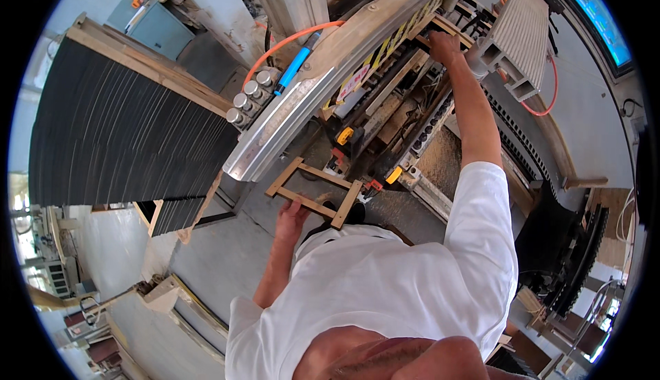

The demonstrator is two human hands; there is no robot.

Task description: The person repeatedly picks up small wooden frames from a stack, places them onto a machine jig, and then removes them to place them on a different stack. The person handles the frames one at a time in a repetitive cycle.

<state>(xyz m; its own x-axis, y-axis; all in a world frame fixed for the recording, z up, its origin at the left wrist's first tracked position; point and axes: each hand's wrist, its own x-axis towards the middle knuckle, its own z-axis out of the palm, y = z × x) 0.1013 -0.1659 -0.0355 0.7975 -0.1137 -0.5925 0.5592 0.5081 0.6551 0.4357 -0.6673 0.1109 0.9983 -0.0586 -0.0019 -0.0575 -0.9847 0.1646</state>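
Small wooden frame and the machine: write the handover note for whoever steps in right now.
Left hand: grips the small rectangular wooden frame with two cross slats by its near slat, holding it in front of the machine.
Right hand: arm stretched out, resting on wooden strips at the far end of the long grey metal machine beam; whether it grips cannot be told.
Done: frame is in hand.
Left: frame is not on the machine; sawdust lies beside the bed.

one head view looks steeply down, close over the workbench (412, 174).
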